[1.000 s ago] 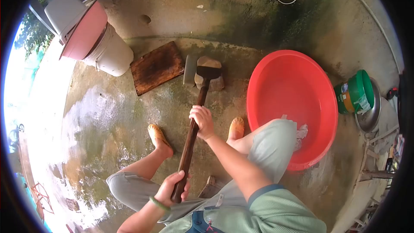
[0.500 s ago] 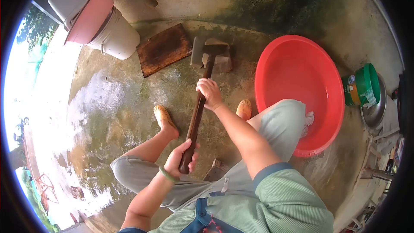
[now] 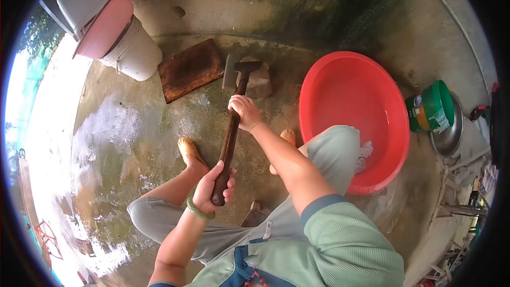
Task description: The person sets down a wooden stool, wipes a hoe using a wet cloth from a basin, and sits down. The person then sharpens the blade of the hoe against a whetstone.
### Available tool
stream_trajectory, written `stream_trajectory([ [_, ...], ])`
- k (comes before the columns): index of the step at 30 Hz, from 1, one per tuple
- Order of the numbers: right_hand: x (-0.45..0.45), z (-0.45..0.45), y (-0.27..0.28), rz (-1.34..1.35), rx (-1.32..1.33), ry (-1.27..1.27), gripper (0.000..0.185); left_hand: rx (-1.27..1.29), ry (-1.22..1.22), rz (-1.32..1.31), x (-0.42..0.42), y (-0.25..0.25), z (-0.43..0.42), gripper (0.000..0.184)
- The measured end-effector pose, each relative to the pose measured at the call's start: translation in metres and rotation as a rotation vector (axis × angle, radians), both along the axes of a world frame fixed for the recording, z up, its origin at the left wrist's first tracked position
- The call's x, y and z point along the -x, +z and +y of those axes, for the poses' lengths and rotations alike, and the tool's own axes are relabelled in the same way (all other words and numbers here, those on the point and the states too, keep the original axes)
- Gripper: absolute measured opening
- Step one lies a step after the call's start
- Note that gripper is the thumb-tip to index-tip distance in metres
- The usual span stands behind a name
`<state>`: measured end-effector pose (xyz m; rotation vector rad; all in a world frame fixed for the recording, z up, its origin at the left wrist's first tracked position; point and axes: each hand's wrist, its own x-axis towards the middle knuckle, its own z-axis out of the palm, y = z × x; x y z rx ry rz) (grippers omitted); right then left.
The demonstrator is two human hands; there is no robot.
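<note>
A long dark wooden-handled tool (image 3: 230,134) with a dark crosswise head slants up from my lap. Near its lower end my left hand (image 3: 212,185), with a green bangle at the wrist, is wrapped round the handle. Higher up, just below the head, my right hand (image 3: 245,111) is closed on the same handle. The tool's head lies in front of a pale stone block (image 3: 259,83), as seen from above; whether they touch I cannot tell. A grey slab (image 3: 230,72) stands left of the block, beside a dark-stained wooden board (image 3: 191,70).
A large red basin (image 3: 304,101) with a wet whitish cloth (image 3: 364,155) is at my right knee. Beyond it are a green bucket (image 3: 438,107) and a metal bowl (image 3: 451,141). Stacked tubs (image 3: 109,26) and a white bucket (image 3: 139,53) stand at the upper left.
The tool's head sits a little differently against the stone block, and its handle stands steeper. Both hands have stayed closed on it. The view has shifted slightly.
</note>
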<state>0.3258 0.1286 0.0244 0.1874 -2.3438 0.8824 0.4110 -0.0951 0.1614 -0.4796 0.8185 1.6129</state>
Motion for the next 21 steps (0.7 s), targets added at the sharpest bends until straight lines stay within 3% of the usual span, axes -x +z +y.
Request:
stream_trajectory([
  [3, -0.015, -0.014, 0.01, 0.011, 0.033, 0.003, 0.021, -0.044, 0.035, -0.068, -0.012, 0.013, -0.015, 0.04],
  [7, -0.063, -0.051, 0.009, -0.042, 0.126, -0.071, 0.018, 0.147, -0.102, -0.042, -0.056, 0.027, -0.042, 0.037],
  [11, -0.021, -0.01, -0.004, 0.011, 0.05, -0.01, 0.024, 0.061, -0.039, -0.011, -0.019, -0.001, -0.008, 0.039],
  [15, -0.014, -0.011, 0.003, -0.007, 0.048, -0.015, 0.025, 0.005, 0.014, -0.069, -0.006, 0.005, -0.011, 0.04],
  [21, -0.057, -0.051, -0.001, -0.019, 0.087, -0.084, 0.023, 0.247, -0.179, -0.016, -0.048, 0.019, -0.053, 0.039],
])
